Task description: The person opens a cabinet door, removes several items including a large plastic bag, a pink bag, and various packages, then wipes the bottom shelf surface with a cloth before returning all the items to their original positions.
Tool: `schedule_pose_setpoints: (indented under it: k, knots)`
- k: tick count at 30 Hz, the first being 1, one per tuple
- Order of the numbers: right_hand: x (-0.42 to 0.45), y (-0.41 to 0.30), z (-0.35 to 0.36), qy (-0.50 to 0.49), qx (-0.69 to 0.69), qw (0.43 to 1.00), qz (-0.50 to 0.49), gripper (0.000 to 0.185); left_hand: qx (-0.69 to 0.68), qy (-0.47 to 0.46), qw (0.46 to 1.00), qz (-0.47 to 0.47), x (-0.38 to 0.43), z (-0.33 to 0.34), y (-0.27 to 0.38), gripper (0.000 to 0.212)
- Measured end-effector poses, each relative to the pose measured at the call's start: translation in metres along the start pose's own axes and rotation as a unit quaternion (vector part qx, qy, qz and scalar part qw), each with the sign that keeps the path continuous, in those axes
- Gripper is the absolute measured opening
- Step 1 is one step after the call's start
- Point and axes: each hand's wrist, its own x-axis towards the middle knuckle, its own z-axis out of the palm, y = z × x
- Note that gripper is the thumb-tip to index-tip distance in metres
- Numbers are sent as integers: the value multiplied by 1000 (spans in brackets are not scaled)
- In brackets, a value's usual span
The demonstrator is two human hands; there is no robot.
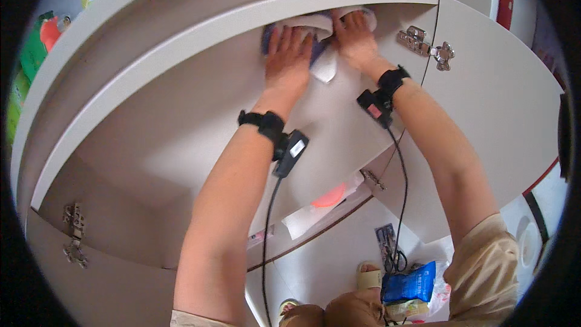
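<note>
Both of my hands reach into a pale cabinet (204,113) whose doors stand apart. My left hand (289,54) lies with fingers spread on a folded cloth bundle, white and dark blue (320,25), near the cabinet's upper edge. To its right, my right hand (356,38) presses on the white part of the bundle, fingers slightly bent. A white flap (325,67) hangs down between the hands. The cabinet's front rail partly hides the bundle's far side. Black straps with small cabled devices sit on both wrists.
Metal hinges (424,47) join the right door (490,100); another hinge (75,236) is at lower left. A white sheet and a pink-orange item (329,196) lie at the lower shelf. Blue package (411,284) and plastic bags are on the floor. Colourful packages (34,54) stand at upper left.
</note>
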Motion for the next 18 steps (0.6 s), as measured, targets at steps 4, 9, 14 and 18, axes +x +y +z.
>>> schedule_pose_setpoints:
  k: [4, 9, 14, 18]
  knots:
    - [-36, 70, 18, -17, -179, 983, -48, 57, -46, -94, 994, 26, 3, 19, 53, 40]
    - [-101, 28, 19, -162, -186, 967, -70, 41, -87, -239, 966, 38, -51, 44, 93, 35]
    - [-183, -10, 42, -462, 185, 848, 182, 70, -164, -346, 923, 36, -119, 47, 103, 36]
    - [-172, -60, 30, -478, 173, 853, 121, 74, -234, -347, 905, -73, -156, 30, 76, 39]
